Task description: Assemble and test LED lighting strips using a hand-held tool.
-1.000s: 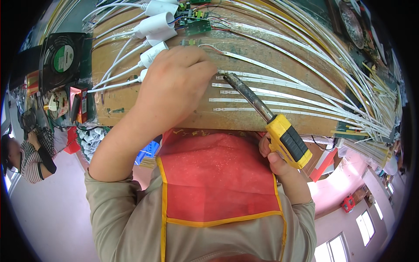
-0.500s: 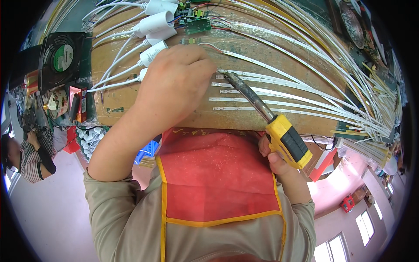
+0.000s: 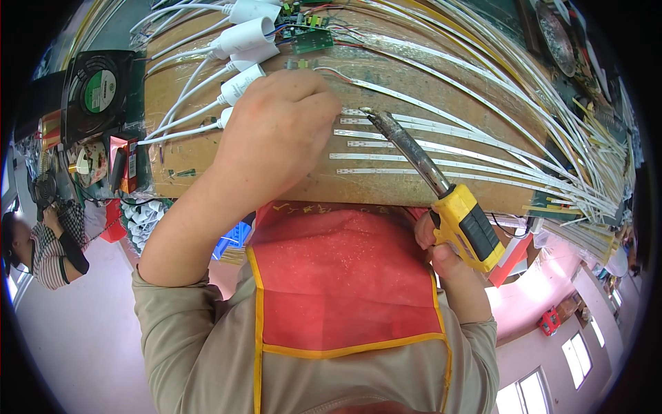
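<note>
My left hand (image 3: 281,127) is closed, its fingers pressed together over the board at the left ends of the LED strips. Whatever it pinches is hidden beneath it. My right hand (image 3: 443,250) is wrapped round a yellow and black soldering iron (image 3: 470,228) with a pistol-like body. The iron's dark tip is at the uppermost of the loose white LED strips (image 3: 427,147), a little right of my left hand's fingers. White plastic housings (image 3: 240,84) with white cables lie just beyond my left hand, beside bare green circuit boards (image 3: 313,41).
Strips bunch together at a heap of strip ends (image 3: 607,159) on the right. A black fan (image 3: 98,91) stands at the left, near a small red box (image 3: 125,164). The board's front edge (image 3: 345,200) runs close to my red apron. Another person (image 3: 52,241) is far left.
The soldering iron has shifted a short way right, its tip moving along the strip away from my left hand's fingers. My left hand has stayed nearly in place.
</note>
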`<state>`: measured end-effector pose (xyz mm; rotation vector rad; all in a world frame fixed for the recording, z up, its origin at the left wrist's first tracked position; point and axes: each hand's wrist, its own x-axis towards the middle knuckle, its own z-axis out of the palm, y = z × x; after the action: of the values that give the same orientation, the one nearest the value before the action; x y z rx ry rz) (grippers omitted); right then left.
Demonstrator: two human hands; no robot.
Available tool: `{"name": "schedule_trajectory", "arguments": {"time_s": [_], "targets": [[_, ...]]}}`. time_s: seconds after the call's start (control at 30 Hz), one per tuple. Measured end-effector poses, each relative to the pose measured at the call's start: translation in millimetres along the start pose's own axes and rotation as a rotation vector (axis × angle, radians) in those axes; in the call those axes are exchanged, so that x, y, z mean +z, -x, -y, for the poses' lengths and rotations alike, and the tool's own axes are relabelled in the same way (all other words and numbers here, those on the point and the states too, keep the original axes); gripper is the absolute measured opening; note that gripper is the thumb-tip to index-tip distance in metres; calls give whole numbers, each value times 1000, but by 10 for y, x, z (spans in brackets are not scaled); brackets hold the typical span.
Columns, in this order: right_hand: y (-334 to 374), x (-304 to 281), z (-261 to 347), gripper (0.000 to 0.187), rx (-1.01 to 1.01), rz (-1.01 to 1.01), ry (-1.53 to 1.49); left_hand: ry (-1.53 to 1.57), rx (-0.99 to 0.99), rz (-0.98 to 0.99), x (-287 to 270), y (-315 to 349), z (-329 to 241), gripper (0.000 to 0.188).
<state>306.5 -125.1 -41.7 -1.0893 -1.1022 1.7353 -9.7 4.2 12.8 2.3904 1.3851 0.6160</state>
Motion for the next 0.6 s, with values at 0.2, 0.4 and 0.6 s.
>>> {"name": "schedule_trajectory", "arguments": {"time_s": [0.2,0.4,0.6], "targets": [[2,30,-13,42,-61,-14,-130,8,-8,-6,3,5,-5,8],[5,-64,24,39,-20,19,37,2,-36,-5,5,11,-21,8],[14,-88,-16,40,-4,24,40,3,-43,-4,1,5,-27,8]]}}
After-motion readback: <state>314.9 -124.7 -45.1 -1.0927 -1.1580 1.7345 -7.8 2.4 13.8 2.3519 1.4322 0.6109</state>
